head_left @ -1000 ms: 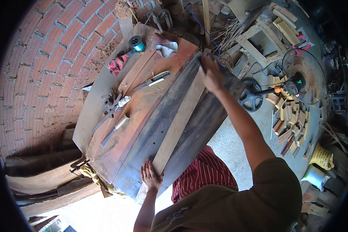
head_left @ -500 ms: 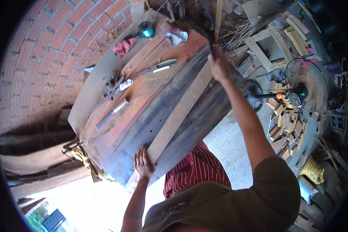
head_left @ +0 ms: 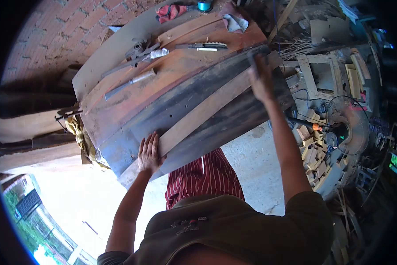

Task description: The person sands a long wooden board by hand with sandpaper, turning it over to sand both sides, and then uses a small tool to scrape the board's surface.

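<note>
A long, narrow wooden board (head_left: 203, 114) lies at a slant across the dark worktop (head_left: 180, 99). My left hand (head_left: 150, 154) rests on its near left end, fingers stretched out and pressed flat. Over the far right end is my right hand (head_left: 261, 81), fingers closed around something dark and thin that is blurred and partly hidden. Behind the board lie a chisel-like tool with a pale handle (head_left: 143, 76), a saw-toothed tool (head_left: 209, 45) and a small white piece (head_left: 207, 49).
A crumpled cloth (head_left: 235, 23), a red cloth (head_left: 171, 13) and a blue spool (head_left: 204, 5) lie along the worktop's back. A brick wall (head_left: 66, 35) rises behind. Wood offcuts (head_left: 315, 161) are piled on the floor at right. Long planks (head_left: 35, 128) stand at left.
My view has turned, so the worktop and board appear rotated and shifted. Both hands stay near the same ends of the board; the right one is blurred by motion.
</note>
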{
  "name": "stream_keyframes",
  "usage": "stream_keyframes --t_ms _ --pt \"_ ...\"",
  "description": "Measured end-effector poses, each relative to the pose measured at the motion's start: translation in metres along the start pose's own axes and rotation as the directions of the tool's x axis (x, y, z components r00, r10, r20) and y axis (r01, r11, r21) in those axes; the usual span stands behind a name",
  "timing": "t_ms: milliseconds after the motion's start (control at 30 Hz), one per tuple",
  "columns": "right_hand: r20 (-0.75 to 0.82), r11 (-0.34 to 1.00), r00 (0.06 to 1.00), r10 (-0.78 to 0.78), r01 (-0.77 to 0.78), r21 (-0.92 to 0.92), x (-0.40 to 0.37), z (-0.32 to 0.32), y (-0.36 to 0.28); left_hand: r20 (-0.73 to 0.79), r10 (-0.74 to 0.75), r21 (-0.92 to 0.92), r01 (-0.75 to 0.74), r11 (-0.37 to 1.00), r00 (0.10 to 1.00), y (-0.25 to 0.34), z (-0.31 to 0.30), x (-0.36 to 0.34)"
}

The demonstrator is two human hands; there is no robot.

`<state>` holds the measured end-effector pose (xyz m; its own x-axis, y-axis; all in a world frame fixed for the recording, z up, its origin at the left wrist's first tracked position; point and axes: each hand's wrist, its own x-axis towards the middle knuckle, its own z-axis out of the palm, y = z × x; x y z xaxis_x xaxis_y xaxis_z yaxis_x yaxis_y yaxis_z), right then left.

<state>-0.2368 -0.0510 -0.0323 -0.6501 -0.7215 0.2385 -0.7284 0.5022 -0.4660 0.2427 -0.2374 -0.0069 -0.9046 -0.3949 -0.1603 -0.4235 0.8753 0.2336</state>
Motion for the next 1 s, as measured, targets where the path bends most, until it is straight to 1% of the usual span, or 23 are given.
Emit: stream_keyframes --t_ms 33,100,133,200,233,267,300,333,367,400,433,500,567,667,700,733,800,833,867,900,933,967,1000 --pt "0.051 0.981 0.98 0.193 -0.195 0.026 0.027 -0.027 0.008 -0.002 0.001 0.016 0.0 1.0 1.0 -0.001 0.002 -0.001" --pt "-0.09 0.976 0.975 0.204 -0.21 -0.064 0.057 -0.013 0.07 -0.041 0.007 0.017 -0.007 1.0 0.999 -0.001 0.003 0.0" --pt "-0.072 0.979 0.979 0.192 -0.197 -0.058 0.052 -0.002 0.061 -0.036 -0.015 0.015 0.016 1.0 0.999 -0.003 0.001 -0.002" --pt "-0.165 0.951 0.966 0.199 -0.231 -0.207 0.033 0.008 0.038 -0.011 -0.002 0.011 0.002 1.0 1.0 -0.002 0.002 -0.001" --pt "-0.102 0.956 0.978 0.184 -0.202 -0.213 0.012 0.015 0.006 -0.015 -0.027 0.001 0.027 1.0 1.0 -0.003 0.002 0.0" --pt "-0.066 0.972 0.988 0.142 -0.151 -0.179 -0.013 0.023 -0.034 -0.027 -0.011 -0.001 0.011 1.0 1.0 -0.004 0.003 0.0" --pt "0.027 0.986 0.994 0.108 -0.104 -0.127 -0.037 0.026 -0.077 -0.039 0.009 -0.005 -0.009 1.0 0.999 -0.004 0.005 -0.001" --pt "0.132 0.992 0.99 0.048 -0.031 -0.124 -0.062 0.029 -0.114 -0.039 0.011 -0.009 -0.011 1.0 0.999 -0.005 0.005 -0.002" --pt "0.175 0.992 0.983 -0.055 0.074 -0.103 -0.084 0.037 -0.14 -0.041 0.01 -0.006 -0.011 1.0 0.999 -0.005 0.006 -0.002" --pt "0.246 0.99 0.962 -0.122 0.135 -0.038 -0.101 0.038 -0.159 -0.033 0.004 -0.005 -0.004 1.0 0.999 -0.005 0.005 -0.003" --pt "0.252 0.98 0.949 -0.189 0.199 -0.013 -0.108 0.039 -0.164 -0.026 0.003 0.0 -0.003 1.0 1.0 -0.005 0.004 -0.002" --pt "0.341 0.932 0.875 -0.343 0.363 0.007 -0.096 0.027 -0.137 -0.003 -0.013 -0.002 0.013 1.0 1.0 -0.002 0.001 0.0" --pt "0.233 0.952 0.936 -0.262 0.291 -0.095 -0.067 0.017 -0.102 0.038 -0.027 -0.008 0.028 1.0 0.999 -0.002 -0.002 -0.003" --pt "0.036 0.986 0.999 -0.014 0.02 -0.165 -0.011 0.012 -0.03 0.012 -0.007 0.021 0.007 1.0 1.0 -0.003 -0.001 -0.003" --pt "-0.009 0.977 0.998 0.062 -0.063 -0.202 0.001 0.009 -0.027 0.011 -0.016 0.019 0.016 1.0 1.0 -0.002 -0.001 -0.002" --pt "-0.002 0.978 0.998 0.056 -0.055 -0.2 -0.006 0.016 -0.034 0.008 -0.016 0.019 0.016 1.0 1.0 -0.001 -0.001 -0.002" --pt "-0.079 0.966 0.994 0.076 -0.093 -0.242 -0.027 0.038 -0.071 -0.001 -0.016 0.016 0.016 1.0 1.0 -0.002 0.0 -0.004" --pt "0.007 0.98 0.999 0.036 -0.034 -0.196 -0.051 0.043 -0.114 -0.018 -0.021 0.012 0.021 1.0 1.0 -0.004 -0.001 0.0" --pt "0.077 0.979 0.994 -0.071 0.084 -0.183 -0.079 0.054 -0.15 -0.006 -0.028 0.013 0.028 1.0 1.0 -0.004 -0.002 0.001" --pt "0.157 0.984 0.976 -0.148 0.161 -0.074 -0.104 0.059 -0.187 0.02 -0.029 0.009 0.029 1.0 0.999 -0.003 0.0 -0.004" --pt "0.199 0.961 0.941 -0.275 0.276 0.022 -0.129 0.062 -0.214 0.01 -0.025 -0.003 0.025 1.0 1.0 -0.003 0.001 -0.005" --pt "0.283 0.948 0.905 -0.317 0.306 0.086 -0.145 0.063 -0.23 0.011 -0.009 -0.004 0.009 1.0 1.0 -0.002 0.001 -0.007" --pt "0.342 0.916 0.855 -0.39 0.399 0.047 -0.146 0.059 -0.226 0.021 -0.012 0.003 0.012 1.0 1.0 -0.002 0.0 -0.006"
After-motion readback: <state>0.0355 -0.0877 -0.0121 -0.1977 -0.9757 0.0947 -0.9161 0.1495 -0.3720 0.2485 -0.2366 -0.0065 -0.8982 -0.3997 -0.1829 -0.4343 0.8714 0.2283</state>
